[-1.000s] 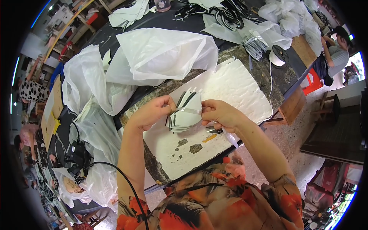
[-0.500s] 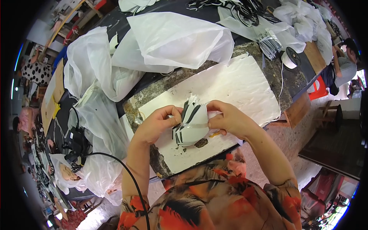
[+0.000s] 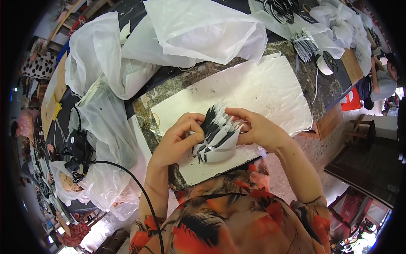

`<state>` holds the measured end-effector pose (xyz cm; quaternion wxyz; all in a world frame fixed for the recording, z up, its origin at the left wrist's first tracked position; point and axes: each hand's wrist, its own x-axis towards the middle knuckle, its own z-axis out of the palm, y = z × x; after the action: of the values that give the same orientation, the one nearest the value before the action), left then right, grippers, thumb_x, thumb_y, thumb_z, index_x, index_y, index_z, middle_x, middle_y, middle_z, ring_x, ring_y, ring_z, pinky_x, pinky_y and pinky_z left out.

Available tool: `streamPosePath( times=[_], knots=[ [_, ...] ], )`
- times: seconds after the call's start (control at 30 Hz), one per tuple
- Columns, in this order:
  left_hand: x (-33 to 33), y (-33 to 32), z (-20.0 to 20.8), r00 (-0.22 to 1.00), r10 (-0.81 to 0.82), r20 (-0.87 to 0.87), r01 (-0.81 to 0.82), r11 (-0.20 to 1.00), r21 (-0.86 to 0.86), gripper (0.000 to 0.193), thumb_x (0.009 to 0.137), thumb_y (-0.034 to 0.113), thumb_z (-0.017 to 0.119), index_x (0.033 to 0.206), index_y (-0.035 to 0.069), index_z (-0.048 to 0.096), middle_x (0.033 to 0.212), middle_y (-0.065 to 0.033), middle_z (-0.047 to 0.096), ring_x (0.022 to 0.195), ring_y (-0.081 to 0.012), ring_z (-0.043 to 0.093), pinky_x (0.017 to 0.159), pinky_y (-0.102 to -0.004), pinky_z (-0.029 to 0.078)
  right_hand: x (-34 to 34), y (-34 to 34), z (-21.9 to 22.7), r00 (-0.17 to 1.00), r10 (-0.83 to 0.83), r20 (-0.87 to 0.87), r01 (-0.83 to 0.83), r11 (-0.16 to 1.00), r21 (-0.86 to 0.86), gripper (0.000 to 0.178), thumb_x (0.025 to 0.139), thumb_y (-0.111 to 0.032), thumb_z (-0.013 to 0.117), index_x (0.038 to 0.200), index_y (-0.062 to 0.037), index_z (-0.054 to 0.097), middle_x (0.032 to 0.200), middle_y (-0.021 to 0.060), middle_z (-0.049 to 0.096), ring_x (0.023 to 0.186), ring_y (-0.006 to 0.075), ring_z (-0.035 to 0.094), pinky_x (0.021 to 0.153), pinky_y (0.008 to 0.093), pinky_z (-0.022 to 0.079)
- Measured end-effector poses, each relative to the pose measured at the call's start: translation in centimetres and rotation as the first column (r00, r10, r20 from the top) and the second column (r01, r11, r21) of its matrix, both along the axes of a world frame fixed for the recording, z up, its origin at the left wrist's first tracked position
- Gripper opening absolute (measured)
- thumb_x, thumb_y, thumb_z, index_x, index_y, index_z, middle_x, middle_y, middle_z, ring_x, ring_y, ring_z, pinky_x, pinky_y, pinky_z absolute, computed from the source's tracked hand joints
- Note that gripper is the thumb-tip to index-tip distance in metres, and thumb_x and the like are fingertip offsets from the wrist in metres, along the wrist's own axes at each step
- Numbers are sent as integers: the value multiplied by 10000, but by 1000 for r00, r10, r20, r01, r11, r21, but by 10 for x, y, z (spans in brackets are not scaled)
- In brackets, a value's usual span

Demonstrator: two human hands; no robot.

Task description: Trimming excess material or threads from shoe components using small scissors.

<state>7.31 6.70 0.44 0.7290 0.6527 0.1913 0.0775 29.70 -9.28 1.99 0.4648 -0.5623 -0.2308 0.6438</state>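
A tied bundle of thin white pieces with black strips [image 3: 220,144] is held between my two hands, just above a white board [image 3: 270,89]. A clear band runs round its middle, and its upper ends fan out in black and white layers. My left hand [image 3: 184,137] grips the bundle's left side, thumb in front and fingers curled behind. At its right side my right hand [image 3: 256,129] pinches the edge with thumb and index finger. The rest of that hand's grip is partly hidden.
Large translucent plastic bags [image 3: 207,31] lie beyond and left of the board. At far right stand a bundle of grey strips [image 3: 305,45] and a spool of white cord [image 3: 325,63]. A black cable [image 3: 127,171] crosses the left side. A person [image 3: 385,74] is at the right edge.
The bundle has turned in my hands, and its upper ends now spread out more. My left hand has shifted further over its front. The whole view has moved slightly.
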Motion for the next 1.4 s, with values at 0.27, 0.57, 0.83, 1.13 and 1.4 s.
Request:
streamPosePath(
  times=[0.27, 0.57, 0.83, 1.13, 1.4],
  knots=[
    [0, 1, 8, 993, -111, 30, 109, 992, 71, 83, 897, 140, 722, 864, 80, 677, 1438, -108, 436, 1295, -236, 422, 1107, -361, 316, -6, -6, 2, 954, 146, 262, -168, 984, 65, 655, 756, 76, 706, 1373, 7, 496, 1009, 8, 599, 899, 92, 566, 835, 243, 482],
    [-13, 9, 13, 994, -105, 43, 104, 994, 29, 82, 916, 110, 689, 886, 38, 662, 1329, -163, 604, 1212, -258, 558, 1021, -336, 409, -27, -6, 25, 844, 42, 534, -172, 965, 196, 472, 790, 67, 613, 1248, -41, 586, 1019, 90, 619, 852, 217, 581, 814, 325, 492],
    [-5, 9, 14, 955, -271, 121, 212, 907, 364, 76, 899, 110, 680, 870, 47, 651, 1308, -132, 604, 1199, -293, 538, 1039, -391, 403, -27, -7, 10, 493, -144, 858, -377, 854, 360, 370, 822, 15, 641, 1174, -97, 621, 1112, 114, 631, 1041, 338, 606, 871, 420, 514],
    [5, 17, 7, 955, -283, 91, 255, 937, 240, 98, 906, 139, 688, 894, 49, 652, 1285, -127, 590, 1190, -264, 539, 1025, -369, 407, -11, -4, 12, 360, 61, 931, -525, 838, 148, 396, 818, -82, 666, 1208, -104, 603, 1068, 76, 636, 1005, 293, 631, 826, 402, 530],
    [10, 20, 13, 902, -421, 97, 370, 868, 331, 109, 921, 146, 682, 875, 64, 627, 1255, -123, 595, 1153, -292, 545, 1032, -374, 398, 13, 5, 25, 97, 232, 968, -741, 666, -85, 389, 837, -140, 672, 1216, -116, 588, 857, 45, 664, 769, 290, 679, 640, 405, 528]
  ],
)
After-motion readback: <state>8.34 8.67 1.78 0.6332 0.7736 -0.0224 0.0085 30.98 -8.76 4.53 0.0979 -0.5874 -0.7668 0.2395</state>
